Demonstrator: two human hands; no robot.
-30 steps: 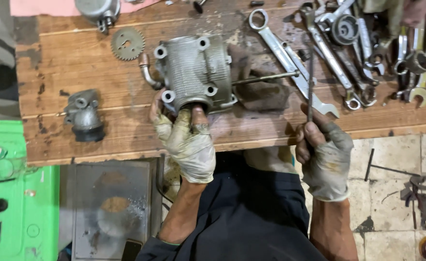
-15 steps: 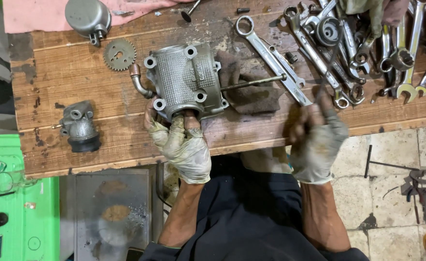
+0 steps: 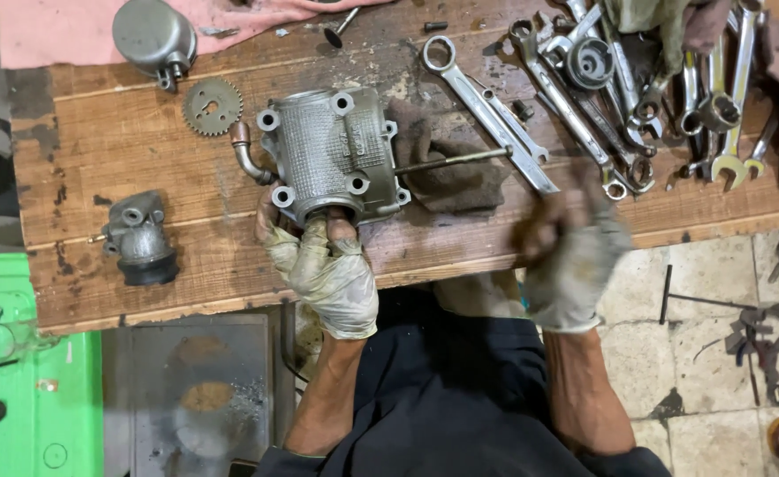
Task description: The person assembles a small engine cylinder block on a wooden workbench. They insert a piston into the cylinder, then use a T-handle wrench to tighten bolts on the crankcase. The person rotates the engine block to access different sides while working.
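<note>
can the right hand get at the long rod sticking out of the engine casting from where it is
Probably yes. The right hand hovers, blurred, at the bench edge just below the rod, and only the dark rag lies under the rod; the wrenches sit beyond it.

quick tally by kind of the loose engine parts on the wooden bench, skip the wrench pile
Ribbed engine casing, held by the left hand: 1
Toothed gear: 1
Round metal cover: 1
Small grey fitting: 1
Long rod on the dark rag: 1
Total: 5 parts; the right hand is blurred.
</note>
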